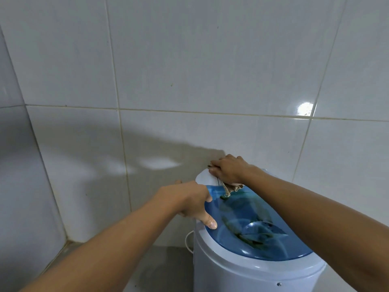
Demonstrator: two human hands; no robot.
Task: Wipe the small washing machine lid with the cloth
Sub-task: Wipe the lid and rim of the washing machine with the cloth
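Lid (252, 224): translucent blue plastic dome, closed on top of the small washing machine (242, 272), low in view at about 5 o'clock; dark shapes show through it.
Lid handling: probably light, stiff and smooth, glossy enough to be slippery when damp; likely to flex or lift at the rim under hard pressing, so flat even pressure suits better than fingertip jabs.
Cloth (232, 187): small beige rag with frayed edges, soft and limp, bunched at the far edge of the lid at roughly 12 o'clock from the lid's centre, where blue plastic meets the white rear panel (205, 175).
Cloth hold: best kept bunched under the palm with fingers spread over it; a loose tail hangs onto the blue surface.
Right hand (227, 170): pressed down on the cloth, fingers curled over and holding it against the rear of the lid.
Left hand (189, 202): braced on the lid's rim at about 9 o'clock, thumb (209, 222) lying on the blue plastic, other fingers wrapped down the side, holding nothing but the machine edge.
Progress guess: wiping at the back edge; most of the dome toward 6 o'clock looks still to be covered.
Surroundings: white tiled wall (189, 70) close behind, grey floor (164, 268) below, thin white cord (187, 241) beside the drum at 9 o'clock.
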